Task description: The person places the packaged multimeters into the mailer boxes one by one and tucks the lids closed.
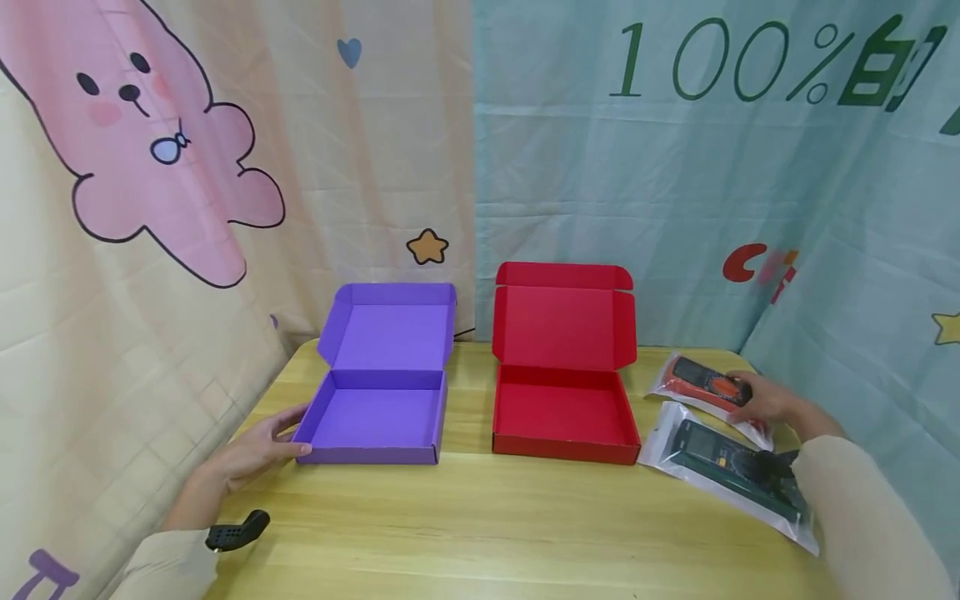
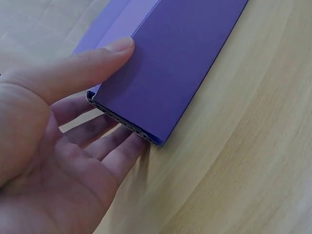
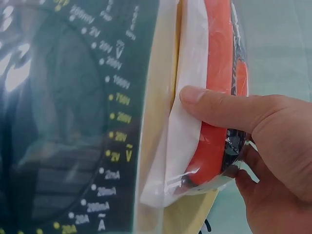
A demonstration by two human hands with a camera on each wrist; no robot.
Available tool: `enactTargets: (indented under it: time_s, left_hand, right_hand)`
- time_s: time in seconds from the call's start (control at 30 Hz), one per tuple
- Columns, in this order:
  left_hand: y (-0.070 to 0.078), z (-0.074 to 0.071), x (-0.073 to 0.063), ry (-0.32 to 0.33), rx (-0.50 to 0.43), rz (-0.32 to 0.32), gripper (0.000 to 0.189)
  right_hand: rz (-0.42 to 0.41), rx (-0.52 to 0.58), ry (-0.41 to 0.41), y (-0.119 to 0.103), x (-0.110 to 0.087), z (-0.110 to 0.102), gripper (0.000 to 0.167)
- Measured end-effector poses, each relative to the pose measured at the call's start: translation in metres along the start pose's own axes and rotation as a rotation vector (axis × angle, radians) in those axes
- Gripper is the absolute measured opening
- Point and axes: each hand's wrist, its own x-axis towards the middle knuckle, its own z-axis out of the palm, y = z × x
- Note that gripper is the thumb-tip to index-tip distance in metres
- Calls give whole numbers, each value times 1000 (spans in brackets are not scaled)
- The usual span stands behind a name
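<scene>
Though bagged, green multimeter (image 3: 73, 117); "1000V"

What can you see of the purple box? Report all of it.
The purple box looks like corrugated cardboard; a fluted edge shows at its front left corner. It is a shallow tray, facing up, with an attached lid standing open at the back, flaps along the lid's edges. It sits on the wood-grained table, left of the red box. The left hand holds the front left corner, thumb at the front wall's upper edge.
</scene>
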Motion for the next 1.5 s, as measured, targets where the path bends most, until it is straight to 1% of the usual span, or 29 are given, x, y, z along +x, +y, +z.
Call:
enactTargets:
  time_s: [0.2, 0.27, 0.43, 0.63, 0.7, 0.8, 0.9, 1.03, 1.13, 1.3, 1.5]
  left_hand:
    - [1, 0, 0, 12, -1, -7, 90]
    - [1, 0, 0, 15, 1, -8, 90]
    - [1, 0, 0, 20, 6, -15, 90]
    - [-5, -1, -9, 30, -9, -13, 86]
    - [-6, 0, -10, 36, -19, -11, 85]
    - [-6, 1, -7, 42, -35, -8, 86]
    - [-5, 2, -3, 39, -47, -6, 88]
    - [-5, 3, -3, 57, -31, -11, 88]
    - [-6, 1, -4, 79, -14, -21, 88]
    - [-6, 0, -3, 81, -23, -34, 88]
    - [-5, 2, 0, 68, -7, -9, 86]
  right_hand:
    - [-14, -9, 30, 1, 1, -2, 113]
    - [-29, -10, 37, 2, 2, -1, 111]
    - [-32, 17, 42, 2, -1, 0, 102]
    - [3, 44, 53, -7, -7, 5, 102]
    - [-9, 43, 63, -7, -8, 5, 101]
    - [-38, 27, 93, -6, -12, -1, 98]
    - [-84, 5, 134, -7, -19, -11, 95]
    - [-160, -32, 170, -14, -26, -26, 90]
    - [-193, -65, 185, -22, -30, -36, 87]
    - [-189, -87, 183, -32, -37, -45, 88]
    - [-188, -85, 172, -43, -42, -48, 89]
